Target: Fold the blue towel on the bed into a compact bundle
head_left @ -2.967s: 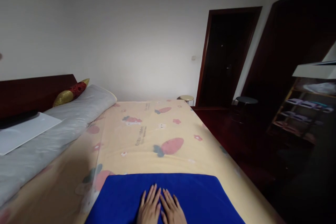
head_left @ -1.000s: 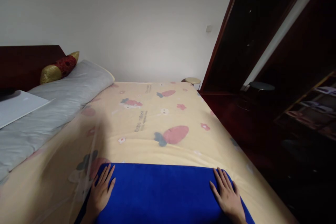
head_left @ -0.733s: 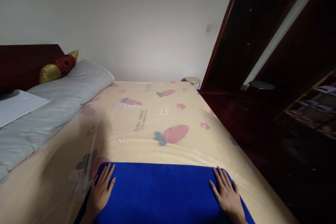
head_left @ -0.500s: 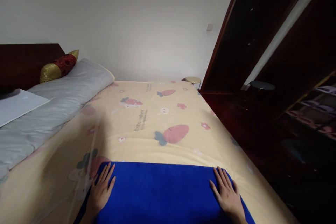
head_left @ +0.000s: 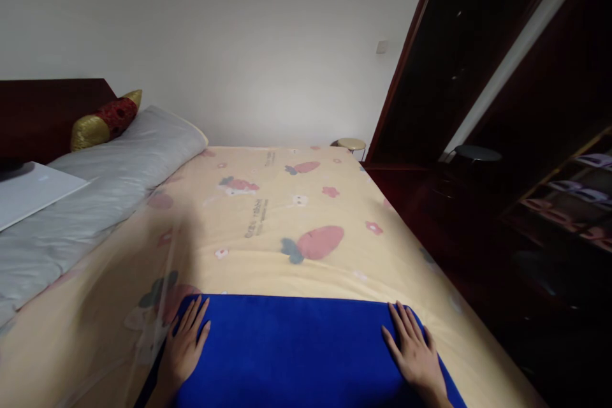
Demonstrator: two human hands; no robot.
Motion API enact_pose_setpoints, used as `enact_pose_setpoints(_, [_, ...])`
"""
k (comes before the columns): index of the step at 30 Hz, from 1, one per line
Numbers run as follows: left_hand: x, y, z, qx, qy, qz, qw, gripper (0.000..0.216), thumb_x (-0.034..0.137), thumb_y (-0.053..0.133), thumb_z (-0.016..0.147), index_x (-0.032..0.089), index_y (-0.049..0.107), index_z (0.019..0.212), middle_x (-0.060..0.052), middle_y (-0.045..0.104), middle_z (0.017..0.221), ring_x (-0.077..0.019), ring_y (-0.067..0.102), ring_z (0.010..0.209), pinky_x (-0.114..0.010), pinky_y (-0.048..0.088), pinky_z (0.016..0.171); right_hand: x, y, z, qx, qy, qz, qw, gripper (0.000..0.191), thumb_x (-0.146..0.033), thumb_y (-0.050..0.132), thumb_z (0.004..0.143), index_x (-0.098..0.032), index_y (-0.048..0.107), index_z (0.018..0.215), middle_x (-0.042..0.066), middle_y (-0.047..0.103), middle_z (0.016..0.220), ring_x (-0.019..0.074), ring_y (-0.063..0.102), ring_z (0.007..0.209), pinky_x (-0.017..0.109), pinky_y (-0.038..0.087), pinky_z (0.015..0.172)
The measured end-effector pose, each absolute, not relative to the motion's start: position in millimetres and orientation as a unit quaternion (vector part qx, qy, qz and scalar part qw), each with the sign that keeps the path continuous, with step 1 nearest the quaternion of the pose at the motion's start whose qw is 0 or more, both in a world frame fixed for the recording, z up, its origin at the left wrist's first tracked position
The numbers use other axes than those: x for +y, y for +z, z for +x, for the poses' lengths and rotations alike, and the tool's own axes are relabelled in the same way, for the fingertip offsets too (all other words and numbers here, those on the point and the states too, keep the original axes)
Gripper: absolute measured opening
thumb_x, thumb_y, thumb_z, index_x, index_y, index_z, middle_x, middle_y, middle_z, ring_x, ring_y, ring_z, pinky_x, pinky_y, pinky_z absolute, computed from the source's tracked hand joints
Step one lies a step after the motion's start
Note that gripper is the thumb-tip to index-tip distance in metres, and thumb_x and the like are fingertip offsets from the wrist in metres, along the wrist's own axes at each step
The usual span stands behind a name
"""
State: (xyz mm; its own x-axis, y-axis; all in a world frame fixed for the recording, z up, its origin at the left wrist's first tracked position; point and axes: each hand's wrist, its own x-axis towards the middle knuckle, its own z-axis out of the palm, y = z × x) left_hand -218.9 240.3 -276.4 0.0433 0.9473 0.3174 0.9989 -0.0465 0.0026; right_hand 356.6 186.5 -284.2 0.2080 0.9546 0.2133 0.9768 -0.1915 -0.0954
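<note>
While our hands press flat, the blue cloth (head_left: 296,350) lies spread on the near end of the bed (head_left: 287,217).

On the bed, over its carrot-print sheet, we see the cloth smooth and unwrinkled, its far edge straight; we judge it soft, light and limp, likely to sag or crease if lifted by one point, so the two far corners look like the places to take hold. Our left hand (head_left: 184,347) rests palm down, fingers spread, on the far left corner; our right hand (head_left: 415,354) lies the same way on the far right corner, neither pinching anything. A grey quilt (head_left: 100,185) runs along the left, with a white board (head_left: 33,191) on it and a red-and-gold pillow (head_left: 106,120) beyond. Nothing lies on the sheet just past the cloth. A small stool (head_left: 351,143) stands past the bed's far corner.
</note>
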Motion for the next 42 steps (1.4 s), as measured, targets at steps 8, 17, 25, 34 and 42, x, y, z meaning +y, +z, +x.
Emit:
enact_pose_setpoints(8, [241.1,-277.1,-221.0,-0.672,-0.12,-0.721,0.117,0.053,0.043,0.026,0.095,0.029,0.03,0.145,-0.005,0.041,0.15,-0.0227,0.037,0.136,-0.046,0.029,0.109,187.0,-282.1,355.4,-0.626,-0.054,-0.772,0.101,0.071,-0.063,0.017,0.09,-0.024,0.022,0.148,0.004,0.028,0.155,0.0213,0.017,0.144,0.05,0.014,0.115])
enact_pose_setpoints(17, [240.4,-275.3,-219.5,-0.682,-0.104,-0.716,0.104,0.053,0.044,0.023,0.095,0.03,0.028,0.146,-0.004,0.04,0.15,-0.0225,0.036,0.137,-0.047,0.031,0.107,186.6,-282.0,355.9,-0.627,-0.052,-0.77,0.101,0.07,-0.062,0.017,0.09,-0.024,0.02,0.149,0.004,0.026,0.156,0.0219,0.017,0.144,0.051,0.014,0.115])
enact_pose_setpoints(25, [239.3,-274.8,-218.9,-0.68,-0.117,-0.716,0.101,0.053,0.044,0.024,0.095,0.033,0.021,0.147,-0.004,0.04,0.151,-0.0222,0.036,0.137,-0.048,0.028,0.109,186.4,-283.2,357.0,-0.627,-0.052,-0.77,0.106,0.071,-0.063,0.018,0.09,-0.025,0.02,0.149,0.004,0.028,0.155,0.0221,0.018,0.144,0.051,0.014,0.116])
enact_pose_setpoints(34, [239.7,-272.1,-217.6,-0.685,-0.112,-0.713,0.097,0.053,0.045,0.024,0.095,0.031,0.028,0.146,-0.004,0.041,0.15,-0.022,0.038,0.136,-0.047,0.029,0.108,186.4,-281.3,356.4,-0.625,-0.043,-0.772,0.106,0.07,-0.062,0.019,0.09,-0.025,0.018,0.149,0.004,0.028,0.155,0.0234,0.019,0.144,0.051,0.014,0.115])
enact_pose_setpoints(42, [240.0,-274.4,-217.8,-0.682,-0.114,-0.715,0.105,0.054,0.045,0.023,0.095,0.032,0.024,0.147,-0.004,0.041,0.15,-0.0219,0.038,0.136,-0.047,0.03,0.107,186.7,-284.2,357.7,-0.629,-0.053,-0.768,0.109,0.071,-0.062,0.019,0.09,-0.024,0.02,0.149,0.004,0.027,0.155,0.0223,0.017,0.144,0.051,0.015,0.115])
